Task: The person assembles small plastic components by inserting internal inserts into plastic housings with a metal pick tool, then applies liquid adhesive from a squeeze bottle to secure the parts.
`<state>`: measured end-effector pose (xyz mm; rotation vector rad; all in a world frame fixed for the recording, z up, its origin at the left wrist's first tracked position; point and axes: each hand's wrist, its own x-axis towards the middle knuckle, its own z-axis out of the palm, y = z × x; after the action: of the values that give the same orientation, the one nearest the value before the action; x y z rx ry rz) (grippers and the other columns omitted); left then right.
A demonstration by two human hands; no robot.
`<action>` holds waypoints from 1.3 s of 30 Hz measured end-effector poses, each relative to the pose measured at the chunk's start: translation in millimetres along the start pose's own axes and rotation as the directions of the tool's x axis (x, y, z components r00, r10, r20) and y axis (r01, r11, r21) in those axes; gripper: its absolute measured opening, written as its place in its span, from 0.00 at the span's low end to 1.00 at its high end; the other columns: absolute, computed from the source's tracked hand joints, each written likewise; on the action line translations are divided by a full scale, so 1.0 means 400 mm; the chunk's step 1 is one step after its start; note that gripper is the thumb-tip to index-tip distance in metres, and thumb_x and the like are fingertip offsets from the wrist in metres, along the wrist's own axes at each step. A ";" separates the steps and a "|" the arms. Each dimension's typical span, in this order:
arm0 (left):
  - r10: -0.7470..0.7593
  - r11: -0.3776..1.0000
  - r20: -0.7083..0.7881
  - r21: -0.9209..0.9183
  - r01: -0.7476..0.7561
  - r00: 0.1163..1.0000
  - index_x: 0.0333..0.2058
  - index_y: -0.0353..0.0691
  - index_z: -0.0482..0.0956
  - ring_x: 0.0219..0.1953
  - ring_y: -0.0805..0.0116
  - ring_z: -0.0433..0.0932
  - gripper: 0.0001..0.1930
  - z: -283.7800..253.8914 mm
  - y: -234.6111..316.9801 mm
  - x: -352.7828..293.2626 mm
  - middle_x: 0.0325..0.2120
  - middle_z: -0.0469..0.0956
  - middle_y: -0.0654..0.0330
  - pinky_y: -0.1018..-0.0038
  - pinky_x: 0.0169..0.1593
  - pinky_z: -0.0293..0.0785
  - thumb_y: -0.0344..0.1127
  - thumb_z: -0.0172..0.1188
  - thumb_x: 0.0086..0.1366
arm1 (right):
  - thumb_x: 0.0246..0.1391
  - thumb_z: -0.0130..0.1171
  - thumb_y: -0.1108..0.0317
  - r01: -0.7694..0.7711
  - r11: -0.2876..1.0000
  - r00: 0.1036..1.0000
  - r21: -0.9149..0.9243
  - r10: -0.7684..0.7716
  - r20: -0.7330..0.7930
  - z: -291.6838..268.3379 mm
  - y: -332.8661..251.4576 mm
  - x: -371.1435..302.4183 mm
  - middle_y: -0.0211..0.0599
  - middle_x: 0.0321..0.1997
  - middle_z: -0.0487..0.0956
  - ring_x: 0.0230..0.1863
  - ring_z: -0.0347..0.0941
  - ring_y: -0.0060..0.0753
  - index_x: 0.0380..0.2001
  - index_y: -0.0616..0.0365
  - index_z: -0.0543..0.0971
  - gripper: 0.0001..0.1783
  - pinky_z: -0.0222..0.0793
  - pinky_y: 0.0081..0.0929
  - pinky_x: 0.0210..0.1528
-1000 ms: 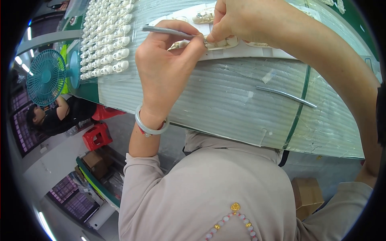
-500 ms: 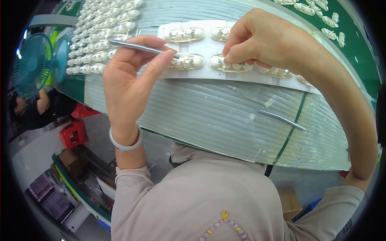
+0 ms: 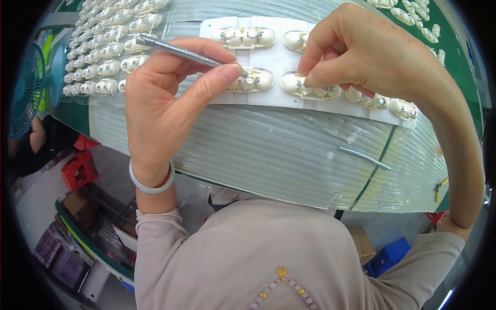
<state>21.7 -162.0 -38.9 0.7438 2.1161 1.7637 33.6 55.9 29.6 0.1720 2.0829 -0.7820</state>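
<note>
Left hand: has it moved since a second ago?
Yes. Judged against the white tray, the left hand has shifted left, and its fingertips are now apart from the right hand.

Nine to ten o'clock: round teal caged fan, partly cut off. Nine o'clock: squat red plastic stool, open-sided. Four o'clock: plain brown cardboard box; angular blue plastic bin just beside it.
</note>
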 end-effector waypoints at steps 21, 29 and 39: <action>0.113 0.933 0.021 0.341 -0.113 0.993 0.26 0.33 0.80 0.31 0.77 0.77 0.04 0.013 0.002 0.000 0.29 0.79 0.64 0.81 0.37 0.73 0.24 0.65 0.49 | 0.50 0.55 0.69 0.368 0.886 0.875 0.282 -0.228 -0.426 0.121 0.023 -0.002 0.31 0.15 0.72 0.10 0.64 0.15 0.37 0.66 0.78 0.12 0.55 0.13 0.11; 0.255 0.873 -0.027 0.437 -0.218 0.967 0.27 0.38 0.77 0.26 0.72 0.81 0.07 0.038 -0.015 0.001 0.21 0.79 0.62 0.81 0.30 0.75 0.24 0.63 0.47 | 0.51 0.55 0.71 0.336 0.916 0.896 0.221 -0.239 -0.373 0.136 0.016 0.035 0.33 0.16 0.73 0.12 0.68 0.17 0.29 0.67 0.79 0.09 0.60 0.15 0.13; 0.292 0.842 0.014 0.470 -0.264 0.956 0.27 0.37 0.76 0.26 0.74 0.80 0.07 0.045 -0.020 0.003 0.20 0.79 0.62 0.80 0.30 0.75 0.23 0.62 0.47 | 0.51 0.55 0.72 0.385 0.832 0.887 0.398 -0.215 -0.409 0.161 0.028 0.053 0.34 0.18 0.75 0.19 0.75 0.20 0.26 0.69 0.77 0.08 0.72 0.15 0.21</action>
<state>28.3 -147.6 -50.5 1.1907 2.6270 1.4093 69.8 23.4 -19.0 0.2606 2.2417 -1.5568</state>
